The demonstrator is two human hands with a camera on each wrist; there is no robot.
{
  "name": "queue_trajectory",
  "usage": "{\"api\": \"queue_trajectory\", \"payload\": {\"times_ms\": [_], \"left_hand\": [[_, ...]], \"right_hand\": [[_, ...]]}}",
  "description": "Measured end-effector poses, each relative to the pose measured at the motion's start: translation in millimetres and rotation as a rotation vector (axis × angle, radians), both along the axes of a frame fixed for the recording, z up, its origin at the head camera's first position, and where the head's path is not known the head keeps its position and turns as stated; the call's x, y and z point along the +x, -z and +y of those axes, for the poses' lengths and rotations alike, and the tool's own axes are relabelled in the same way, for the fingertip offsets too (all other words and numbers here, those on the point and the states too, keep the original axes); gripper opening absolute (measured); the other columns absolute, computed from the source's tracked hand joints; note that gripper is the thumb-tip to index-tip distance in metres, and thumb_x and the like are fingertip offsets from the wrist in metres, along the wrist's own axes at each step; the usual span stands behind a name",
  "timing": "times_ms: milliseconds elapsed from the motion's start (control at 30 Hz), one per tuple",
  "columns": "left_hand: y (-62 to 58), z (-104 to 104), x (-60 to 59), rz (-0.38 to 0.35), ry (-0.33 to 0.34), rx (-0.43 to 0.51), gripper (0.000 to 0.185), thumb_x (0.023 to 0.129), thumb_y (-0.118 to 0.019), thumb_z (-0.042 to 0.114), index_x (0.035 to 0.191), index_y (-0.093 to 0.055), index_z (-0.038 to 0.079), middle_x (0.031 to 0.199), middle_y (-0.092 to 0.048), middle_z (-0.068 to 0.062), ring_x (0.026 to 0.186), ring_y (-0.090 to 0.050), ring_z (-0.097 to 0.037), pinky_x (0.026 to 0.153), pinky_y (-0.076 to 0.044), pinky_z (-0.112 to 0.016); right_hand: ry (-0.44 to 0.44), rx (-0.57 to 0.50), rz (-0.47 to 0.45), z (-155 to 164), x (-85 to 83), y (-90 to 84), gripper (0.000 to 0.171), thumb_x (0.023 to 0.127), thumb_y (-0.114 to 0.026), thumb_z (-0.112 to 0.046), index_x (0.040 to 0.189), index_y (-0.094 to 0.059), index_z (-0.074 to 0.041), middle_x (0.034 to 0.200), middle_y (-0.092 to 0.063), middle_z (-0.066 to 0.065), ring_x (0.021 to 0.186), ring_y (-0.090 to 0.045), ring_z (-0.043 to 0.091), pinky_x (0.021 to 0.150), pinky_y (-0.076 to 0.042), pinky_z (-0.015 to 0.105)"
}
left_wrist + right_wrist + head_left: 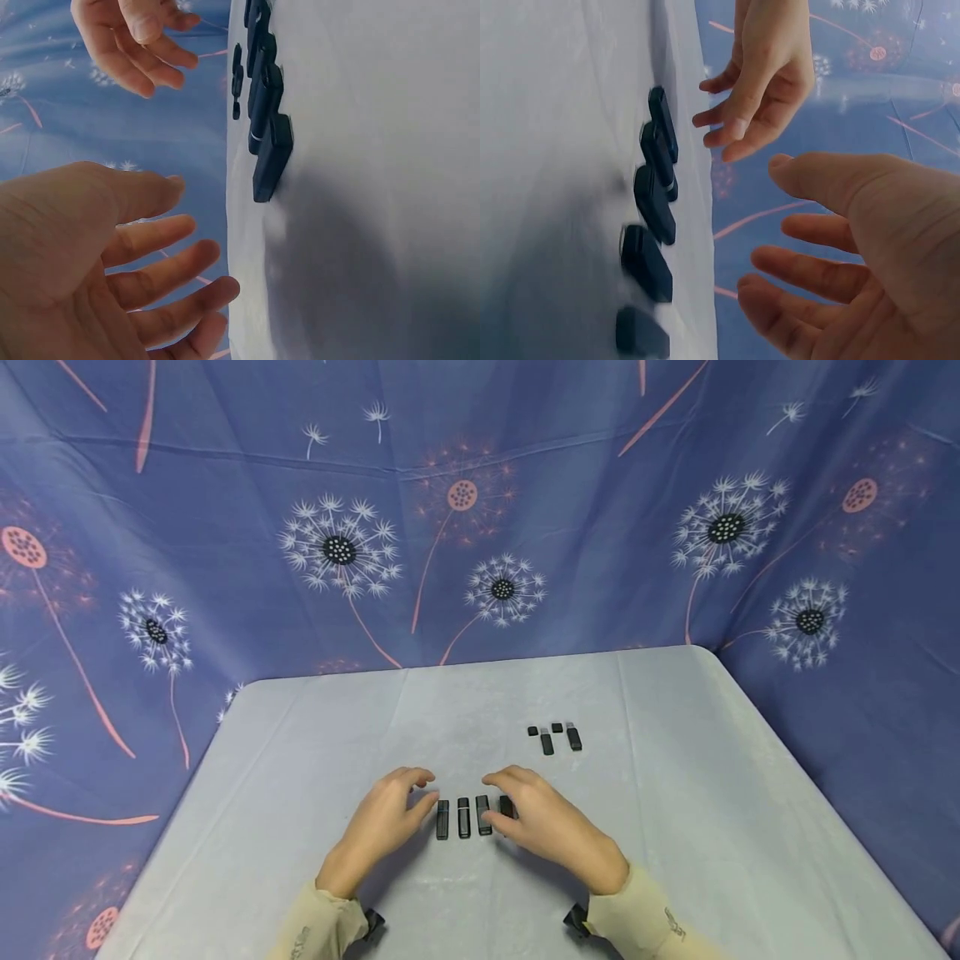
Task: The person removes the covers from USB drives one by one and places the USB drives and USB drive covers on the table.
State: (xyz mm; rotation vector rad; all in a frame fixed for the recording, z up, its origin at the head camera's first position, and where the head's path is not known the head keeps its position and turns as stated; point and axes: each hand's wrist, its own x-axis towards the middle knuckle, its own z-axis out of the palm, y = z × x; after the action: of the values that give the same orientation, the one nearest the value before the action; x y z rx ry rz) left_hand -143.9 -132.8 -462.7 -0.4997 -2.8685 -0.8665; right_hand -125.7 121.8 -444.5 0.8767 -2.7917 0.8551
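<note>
Several black capped USB sticks stand in a row near the middle of the table, among them one at the left end, one with a pale band and one beside it. To the left of the row hovers my left hand, fingers relaxed, holding nothing. My right hand is over the row's right end with loosely bent fingers and nothing in them. It partly hides a stick there. In the right wrist view the nearest stick lies at the lower edge.
Farther back on the right lie two uncapped USB sticks, one left of the other, with metal plugs showing. Two small black caps, one and another, lie beside them. A blue dandelion-print cloth hangs behind the pale table.
</note>
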Motion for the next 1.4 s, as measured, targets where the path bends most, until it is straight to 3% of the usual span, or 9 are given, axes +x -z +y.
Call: {"api": "queue_trajectory", "payload": {"times_ms": [467,767,1067,1400], "left_hand": [[8.9,-3,-1.5,0.011,0.025,-0.036,0.013,0.091,-0.079,0.013,0.103,-0.077,0.008,0.095,-0.074,-0.002,0.079,-0.063,-0.012,0.070,-0.053,-0.031],[12.6,1,-3.2,0.021,0.066,-0.102,0.008,0.092,-0.076,0.008,0.100,-0.077,0.007,0.095,-0.074,-0.004,0.088,-0.070,-0.019,0.077,-0.058,-0.038],[14.1,-1,-5.1,0.010,0.082,-0.094,0.007,0.092,-0.077,0.008,0.099,-0.078,0.008,0.092,-0.073,-0.003,0.084,-0.070,-0.017,0.073,-0.057,-0.032],[17.6,-1,-7.0,-0.010,0.107,-0.078,0.006,0.094,-0.075,0.008,0.097,-0.080,0.011,0.092,-0.074,-0.002,0.085,-0.071,-0.017,0.074,-0.058,-0.031]], "right_hand": [[-0.068,0.063,0.009,-33,-0.1,6.8,0.034,0.094,-0.077,-0.020,0.120,-0.070,0.001,0.112,-0.071,0.011,0.103,-0.070,0.023,0.088,-0.059,0.036],[-0.102,0.147,0.057,-51,-0.7,10.2,0.027,0.092,-0.079,-0.018,0.114,-0.073,-0.002,0.106,-0.072,0.008,0.097,-0.069,0.023,0.085,-0.058,0.033],[-0.096,0.227,0.113,-68,0.2,16.1,0.021,0.090,-0.080,-0.019,0.108,-0.075,-0.010,0.097,-0.072,0.002,0.085,-0.062,0.018,0.076,-0.053,0.029],[-0.071,0.233,0.134,-74,0.3,25.6,0.013,0.089,-0.081,-0.020,0.100,-0.077,-0.014,0.091,-0.071,-0.002,0.073,-0.052,0.012,0.068,-0.045,0.024]]}}
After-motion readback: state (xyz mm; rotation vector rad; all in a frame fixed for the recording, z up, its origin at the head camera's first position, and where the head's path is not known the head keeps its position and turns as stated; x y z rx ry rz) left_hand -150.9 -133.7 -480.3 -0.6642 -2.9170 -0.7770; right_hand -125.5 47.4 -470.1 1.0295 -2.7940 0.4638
